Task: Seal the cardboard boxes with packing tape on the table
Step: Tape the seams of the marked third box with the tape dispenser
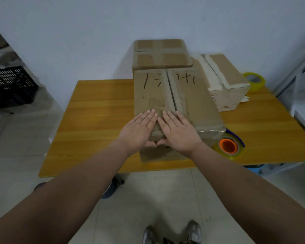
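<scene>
Pale wall behind, and a yellow wood-grain tabletop [99,106] carried three boxes. The nearest cardboard box [188,95] lay straight ahead of me, its long axis and centre seam [172,92] running away from my body. My left hand [139,129] and right hand [178,131] lay flat side by side on its near end, fingers straight, pressing either side of the seam, thumbs dropped over the front edge. The card looked dull, scuffed and slightly glossy where old tape crossed it. An orange-cored tape roll [228,146] sat just beside the box's near right corner, so I judged my right hand the closer one to reach for it
</scene>
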Available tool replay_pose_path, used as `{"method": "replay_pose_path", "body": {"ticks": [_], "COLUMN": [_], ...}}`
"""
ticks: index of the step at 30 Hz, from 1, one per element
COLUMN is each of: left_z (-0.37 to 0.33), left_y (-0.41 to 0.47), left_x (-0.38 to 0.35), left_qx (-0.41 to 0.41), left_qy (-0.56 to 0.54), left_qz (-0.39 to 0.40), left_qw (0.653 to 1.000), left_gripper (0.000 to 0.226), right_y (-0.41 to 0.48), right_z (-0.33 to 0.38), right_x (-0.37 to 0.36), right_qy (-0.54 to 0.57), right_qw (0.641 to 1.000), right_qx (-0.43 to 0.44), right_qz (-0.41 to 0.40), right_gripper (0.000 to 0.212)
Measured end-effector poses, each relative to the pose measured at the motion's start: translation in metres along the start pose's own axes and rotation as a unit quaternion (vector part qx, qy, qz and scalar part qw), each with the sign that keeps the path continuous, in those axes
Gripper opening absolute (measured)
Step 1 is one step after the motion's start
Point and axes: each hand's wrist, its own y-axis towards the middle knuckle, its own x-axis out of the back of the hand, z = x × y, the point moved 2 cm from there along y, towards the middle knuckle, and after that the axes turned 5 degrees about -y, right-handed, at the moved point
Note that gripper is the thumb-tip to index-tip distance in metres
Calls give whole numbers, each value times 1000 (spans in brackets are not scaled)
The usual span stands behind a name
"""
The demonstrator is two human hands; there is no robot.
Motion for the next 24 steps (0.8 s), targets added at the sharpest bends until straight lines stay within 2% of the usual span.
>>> {"method": "replay_pose_path", "body": {"ticks": [4,8,12,17,19,24], "left_z": [-3,-23,-57,-74,-76,-76], "left_y": [-4,6,27,47,49,46], "left_x": [7,16,17,19,19,16], "left_qx": [20,37,22,8,7,17], "left_qy": [-28,-76,-84,-68,-69,-64], "left_qz": [2,-53,-61,-60,-60,-69], "left_qw": [999,995,994,996,996,995], "left_gripper": [105,94,82,75,78,84], "right_y": [-20,-46,-61,-57,-56,-59], "right_z": [-14,-56,-91,-92,-91,-104], "right_x": [5,7,-22,-35,-34,-37], "right_qy": [50,107,142,71,79,109], "right_qw": [999,992,984,995,995,994], "right_qx": [10,-63,-110,-67,-59,-7], "right_qz": [-16,-28,15,17,-10,-15], "right_gripper": [80,72,72,78,75,84]}}
